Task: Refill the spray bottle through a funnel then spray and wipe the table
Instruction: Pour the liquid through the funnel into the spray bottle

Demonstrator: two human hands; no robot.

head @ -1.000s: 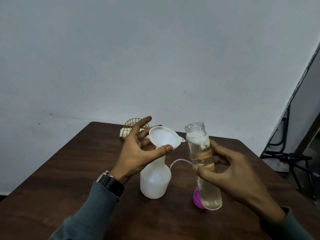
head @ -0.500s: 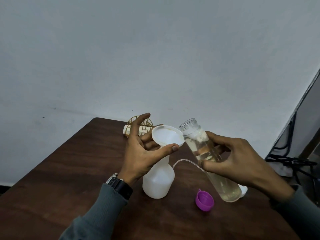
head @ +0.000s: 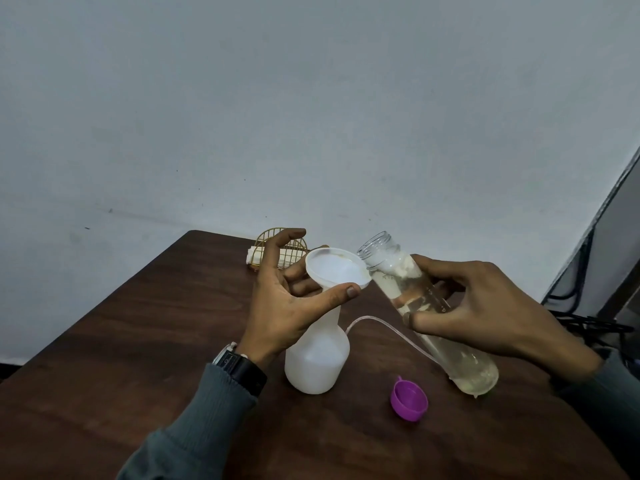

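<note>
The refilling step is in hand, and judging by the dry-looking funnel, the pour itself has not yet begun. The white spray bottle [head: 317, 362] stands upright near the middle of the dark wooden table [head: 138, 341], with the white funnel [head: 334, 271] seated in its neck. The left hand [head: 287, 306] steadies that funnel: the thumb tip presses the rim at about five o'clock, the middle fingers curl behind the cone, and the forefinger stands straight and free. The right hand [head: 485, 306] grips a clear bottle [head: 429, 306] round its middle, thumb in front and fingers wrapped behind. That bottle is tilted, its open mouth toward eleven o'clock and just beside the funnel's rim at the two o'clock side; whether glass and rim touch cannot be told. The pale liquid lies pooled toward the base, at five o'clock, and no stream shows. A thin clear tube [head: 381, 327] curves out from behind the spray bottle toward four o'clock and passes behind the clear bottle, its end hidden. A purple cap [head: 408, 400] lies open side up at about four o'clock from the spray bottle, and a gold wire holder [head: 277, 251] with white napkins stands at eleven o'clock. The next move probably calls for lifting the base so the mouth dips over the funnel's bowl, slowly, while the left hand keeps the funnel square; a fast tip could overrun the narrow spout.
</note>
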